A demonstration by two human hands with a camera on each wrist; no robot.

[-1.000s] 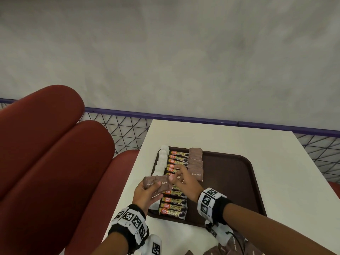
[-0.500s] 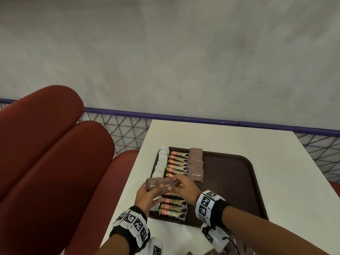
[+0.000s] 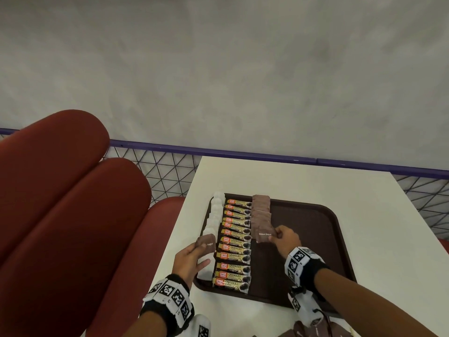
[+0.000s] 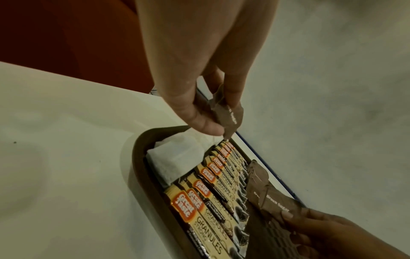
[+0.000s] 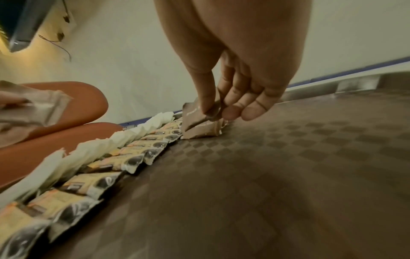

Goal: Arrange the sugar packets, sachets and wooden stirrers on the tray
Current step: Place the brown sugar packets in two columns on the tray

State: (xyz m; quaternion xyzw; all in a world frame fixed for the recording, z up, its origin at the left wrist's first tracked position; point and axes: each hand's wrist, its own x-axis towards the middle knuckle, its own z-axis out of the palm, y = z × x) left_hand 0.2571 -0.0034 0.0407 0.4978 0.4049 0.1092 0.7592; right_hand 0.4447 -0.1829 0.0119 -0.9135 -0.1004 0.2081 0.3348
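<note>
A dark brown tray (image 3: pixel 315 242) on the white table carries three rows: white sachets (image 3: pixel 215 215) at the left, orange-and-gold coffee sachets (image 3: pixel 237 242) in the middle, brown sugar packets (image 3: pixel 261 212) to their right. My left hand (image 3: pixel 192 260) holds a few brown sugar packets (image 3: pixel 206 243) (image 4: pixel 228 117) above the tray's left edge. My right hand (image 3: pixel 285 239) pinches one brown sugar packet (image 3: pixel 264 233) (image 5: pixel 195 119) at the near end of the brown row, tilted, its lower edge on the tray. No wooden stirrers show.
More brown packets (image 3: pixel 315 330) lie on the table near its front edge, right of my wrists. A red padded seat (image 3: pixel 68 215) stands at the left. A purple rail with wire mesh (image 3: pixel 243 156) runs behind the table. The tray's right half is bare.
My hands have parted. The right hand took one brown packet from the left hand's stack and carried it right to the near end of the brown row. The left hand stayed at the tray's left edge.
</note>
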